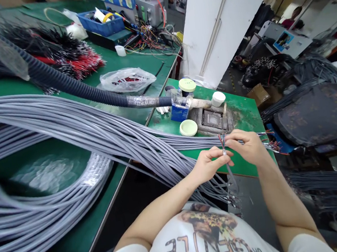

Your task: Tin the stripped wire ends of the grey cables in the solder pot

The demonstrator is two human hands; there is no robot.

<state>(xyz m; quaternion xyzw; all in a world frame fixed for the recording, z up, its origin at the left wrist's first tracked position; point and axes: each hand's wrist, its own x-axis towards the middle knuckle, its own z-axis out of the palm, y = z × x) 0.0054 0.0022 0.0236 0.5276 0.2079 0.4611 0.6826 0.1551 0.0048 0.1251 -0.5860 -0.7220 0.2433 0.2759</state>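
Note:
My left hand [213,162] pinches the end of a grey cable [230,175], whose thin coloured wires [221,139] fan out upward above the fingers. At those wire tips, on the right, my right hand [245,144] has its thumb and forefinger closed together. Behind both hands a thick bundle of grey cables [145,138] runs from the left across the green table. More stripped cable ends [274,145] lie just right of my right hand, and others hang below my left hand.
Past my hands stand a metal solder pot [212,119], a blue box [180,112], a round pale lid [188,128] and a white jar [218,98]. A dark corrugated hose [76,85] crosses from the upper left. A coil of grey cable [59,209] lies at left.

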